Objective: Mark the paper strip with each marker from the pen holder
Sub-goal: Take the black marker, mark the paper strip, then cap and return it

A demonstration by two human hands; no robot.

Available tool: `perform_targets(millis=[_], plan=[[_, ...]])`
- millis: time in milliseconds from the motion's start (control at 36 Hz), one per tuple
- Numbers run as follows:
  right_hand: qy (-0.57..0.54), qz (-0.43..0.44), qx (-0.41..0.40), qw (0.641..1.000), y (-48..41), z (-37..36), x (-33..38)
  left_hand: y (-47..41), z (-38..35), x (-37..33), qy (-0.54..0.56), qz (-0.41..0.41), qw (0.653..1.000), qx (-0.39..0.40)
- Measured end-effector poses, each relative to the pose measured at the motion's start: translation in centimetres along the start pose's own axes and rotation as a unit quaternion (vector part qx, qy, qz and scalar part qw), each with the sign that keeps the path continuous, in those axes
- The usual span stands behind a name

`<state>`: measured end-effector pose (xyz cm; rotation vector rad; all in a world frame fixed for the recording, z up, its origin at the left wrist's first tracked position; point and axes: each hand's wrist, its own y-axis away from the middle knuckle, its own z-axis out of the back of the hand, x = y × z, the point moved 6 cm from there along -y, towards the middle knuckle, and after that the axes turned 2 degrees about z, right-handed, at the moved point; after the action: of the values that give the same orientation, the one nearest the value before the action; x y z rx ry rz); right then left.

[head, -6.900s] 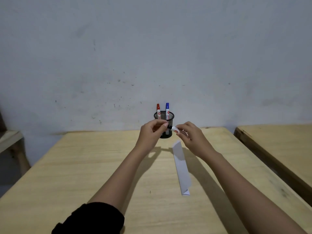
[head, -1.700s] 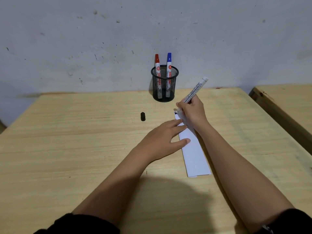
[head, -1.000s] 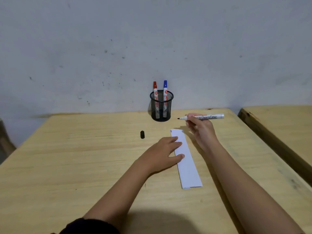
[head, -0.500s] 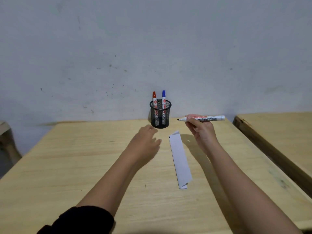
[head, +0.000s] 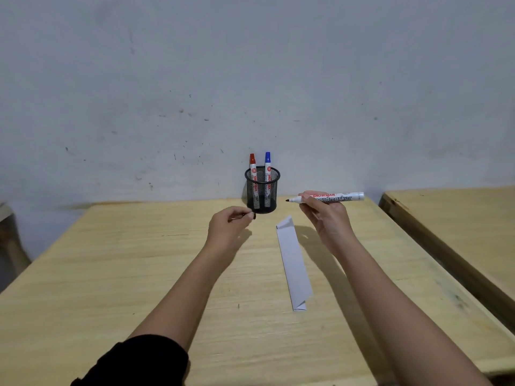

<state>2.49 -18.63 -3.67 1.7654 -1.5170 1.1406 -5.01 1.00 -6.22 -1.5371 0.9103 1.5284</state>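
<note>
A folded white paper strip (head: 293, 263) lies on the wooden table (head: 117, 274), with a small black mark at its far left corner. Behind it stands a black mesh pen holder (head: 262, 190) with a red-capped marker (head: 252, 162) and a blue-capped marker (head: 267, 161) upright inside. My right hand (head: 326, 218) holds an uncapped black marker (head: 328, 198) level above the strip's far end, tip pointing left. My left hand (head: 228, 227) is raised left of the holder and pinches the small black cap (head: 253, 215) between its fingertips.
A grey scuffed wall (head: 250, 93) rises directly behind the table. A second wooden table (head: 459, 215) stands to the right across a narrow gap. A piece of wooden furniture (head: 8, 218) shows at the left edge.
My left hand left the strip, reached to the cap on the table and lifted it. My right hand raised the marker off the paper and turned it level. The camera tilted up.
</note>
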Motion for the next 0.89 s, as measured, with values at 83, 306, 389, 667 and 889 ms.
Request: perform_targets(millis=[83, 306, 389, 667, 889], plan=[[-0.002, -0.006, 0.009, 1.000, 0.2, -0.4, 0.0, -0.1, -1.0, -0.6, 0.132, 0.027, 0.990, 0.035], [-0.006, -0.003, 0.035, 0.999, 0.6, -1.5, 0.3, 0.3, -3.3, -1.3, 0.252, 0.044, 0.963, 0.079], [-0.007, -0.004, 0.045, 0.999, 0.8, -1.8, 0.3, 0.5, -3.8, -1.6, 0.271, 0.046, 0.957, 0.093], [0.016, -0.011, 0.078, 0.997, 1.5, -2.3, 0.4, 1.2, -4.6, -2.9, 0.228, 0.025, 0.968, 0.105], [0.000, 0.008, 0.069, 0.998, 2.2, -2.5, 0.2, 1.6, -4.5, -3.3, 0.197, 0.021, 0.974, 0.115]])
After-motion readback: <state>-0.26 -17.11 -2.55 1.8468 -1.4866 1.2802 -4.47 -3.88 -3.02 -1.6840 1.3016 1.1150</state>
